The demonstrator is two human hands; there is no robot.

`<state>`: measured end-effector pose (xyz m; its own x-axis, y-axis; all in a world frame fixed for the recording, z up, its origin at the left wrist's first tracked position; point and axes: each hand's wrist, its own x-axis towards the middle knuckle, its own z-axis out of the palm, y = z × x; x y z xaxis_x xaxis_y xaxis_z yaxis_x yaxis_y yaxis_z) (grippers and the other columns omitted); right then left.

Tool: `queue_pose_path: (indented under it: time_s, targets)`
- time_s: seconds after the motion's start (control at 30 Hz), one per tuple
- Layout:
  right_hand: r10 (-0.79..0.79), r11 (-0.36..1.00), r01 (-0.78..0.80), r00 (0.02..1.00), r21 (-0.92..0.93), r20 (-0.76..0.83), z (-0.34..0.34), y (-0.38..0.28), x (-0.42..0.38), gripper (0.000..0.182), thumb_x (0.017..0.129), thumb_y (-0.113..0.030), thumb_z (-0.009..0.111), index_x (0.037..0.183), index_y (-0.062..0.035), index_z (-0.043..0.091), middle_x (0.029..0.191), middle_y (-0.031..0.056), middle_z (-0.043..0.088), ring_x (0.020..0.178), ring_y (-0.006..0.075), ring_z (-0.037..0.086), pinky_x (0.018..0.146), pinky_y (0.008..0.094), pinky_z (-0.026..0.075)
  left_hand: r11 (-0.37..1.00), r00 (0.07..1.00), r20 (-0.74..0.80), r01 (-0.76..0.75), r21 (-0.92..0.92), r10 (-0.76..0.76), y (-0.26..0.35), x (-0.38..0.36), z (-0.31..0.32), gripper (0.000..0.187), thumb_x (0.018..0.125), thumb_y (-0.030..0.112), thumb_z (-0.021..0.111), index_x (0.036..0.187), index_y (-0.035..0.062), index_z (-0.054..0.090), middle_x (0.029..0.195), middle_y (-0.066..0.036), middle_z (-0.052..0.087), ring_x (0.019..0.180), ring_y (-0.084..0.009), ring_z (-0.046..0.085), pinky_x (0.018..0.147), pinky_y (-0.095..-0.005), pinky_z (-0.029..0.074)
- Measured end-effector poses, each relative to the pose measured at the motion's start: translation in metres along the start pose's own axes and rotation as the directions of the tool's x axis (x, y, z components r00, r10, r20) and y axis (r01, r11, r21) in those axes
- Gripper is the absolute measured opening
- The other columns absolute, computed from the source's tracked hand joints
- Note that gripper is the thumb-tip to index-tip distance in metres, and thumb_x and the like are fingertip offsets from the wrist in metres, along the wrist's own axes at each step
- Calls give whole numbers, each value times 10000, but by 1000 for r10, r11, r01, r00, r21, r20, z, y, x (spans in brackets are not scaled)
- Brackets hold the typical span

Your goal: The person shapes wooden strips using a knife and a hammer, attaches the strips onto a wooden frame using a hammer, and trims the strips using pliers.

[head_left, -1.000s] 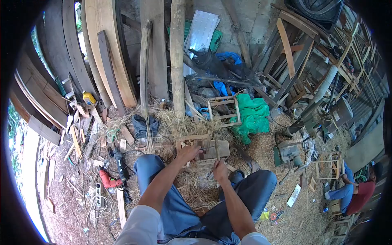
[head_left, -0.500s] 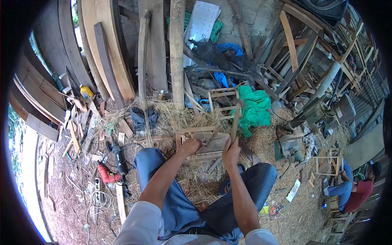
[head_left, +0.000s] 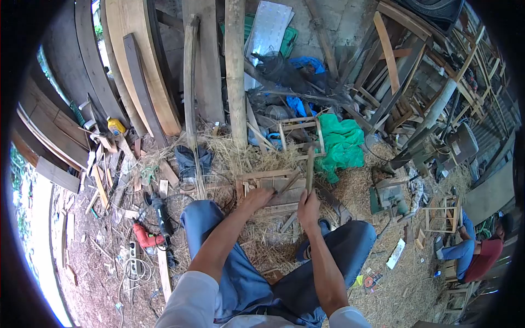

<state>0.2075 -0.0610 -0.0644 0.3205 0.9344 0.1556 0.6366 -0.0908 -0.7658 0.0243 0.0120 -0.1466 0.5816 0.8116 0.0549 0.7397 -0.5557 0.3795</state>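
Beside the board (head_left: pixel 290 197), right hand (head_left: pixel 309 207) (forearm (head_left: pixel 324 257) outstretched) around a wooden handle (head_left: pixel 310 172)

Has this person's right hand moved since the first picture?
Yes: the right hand has moved forward, away from the body, and closer to the crumpled green sheet.

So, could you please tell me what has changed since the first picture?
The right hand moved forward and right with the tool it still grips; the stick by the left hand leans further right. I see nothing taken up or let go. The left hand remains at the wood; the drill and green sheet lie as before.
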Motion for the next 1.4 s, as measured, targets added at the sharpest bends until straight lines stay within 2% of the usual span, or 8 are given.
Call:
queue_pose_path:
  time_s: [0.1,0.27,0.33,0.73,0.83,0.93,1.2,1.4]
  targets:
    - [56,995,-50,996,91,-64,3,1,-8,256,917,-217,459,904,36,488,643,281,550,620,464,553,511,514,397,997,997,73,30,68,-35,-11,5,15,338,896,370,479,943,50,579,639,-184,601,617,-365,613,519,-470,479]
    - [-118,971,142,985,-194,127,52,86,-38,285,891,-237,487,839,41,513,654,284,561,636,479,553,567,541,435,999,999,35,11,49,-13,9,1,-17,388,905,407,446,948,41,567,669,-195,601,654,-377,614,555,-479,482]
    - [105,979,-53,959,-197,262,55,86,-32,293,915,-239,455,861,46,501,760,312,564,722,499,541,614,555,424,997,996,81,33,72,-39,2,1,-16,435,917,439,407,956,31,551,697,-205,602,695,-390,617,593,-493,488]
    - [27,1000,-27,999,5,-19,32,42,-27,283,932,-222,434,894,39,535,667,270,559,653,457,564,538,497,439,997,1000,11,11,73,-12,-10,4,15,262,867,311,525,895,58,586,627,-179,581,610,-351,607,520,-464,474]
    - [-31,963,92,971,-254,236,48,78,-34,311,913,-262,457,905,42,521,652,281,569,643,466,562,555,532,438,995,998,-32,-59,75,62,-7,5,2,313,875,356,507,929,59,590,647,-180,597,622,-345,617,520,-453,482]
    - [72,989,-40,972,-144,223,51,80,-30,302,907,-236,482,839,50,550,646,269,565,646,456,567,532,515,436,996,980,181,82,43,-88,1,3,-9,389,916,394,440,974,27,556,758,-199,623,713,-369,623,622,-470,494]
    - [389,890,-389,920,-239,-49,17,78,-12,320,865,-285,518,975,15,523,840,279,611,845,448,590,732,510,465,992,984,136,123,-28,-118,0,11,4,337,914,319,446,1130,61,473,741,-213,619,710,-398,610,602,-504,477]
    - [442,801,-435,893,-412,-83,-1,119,13,352,760,-277,624,967,-4,542,872,229,633,855,374,622,747,455,492,981,987,141,102,-167,-79,9,16,5,337,901,201,439,1192,33,433,775,-260,607,765,-423,597,664,-512,466]
